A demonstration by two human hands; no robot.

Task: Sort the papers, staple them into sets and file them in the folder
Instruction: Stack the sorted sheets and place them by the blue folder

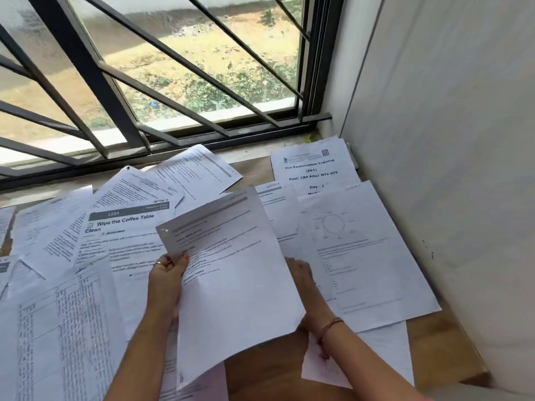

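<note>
Papers: thin, flat, white rectangles

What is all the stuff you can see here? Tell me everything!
Held sheet: one, white with grey printing, lifted in the middle.
Loose papers: many, white, printed, spread overlapping on the table.
Cover page: one, white, far right by the window.
Circle sheet: one, white, right side.
Table: one, brown wood.
Window: one, dark bars, behind the table.
Wall: white, at right.
Left hand: grips the held sheet's left edge, wears a ring.
Right hand: partly hidden behind the held sheet.
</note>
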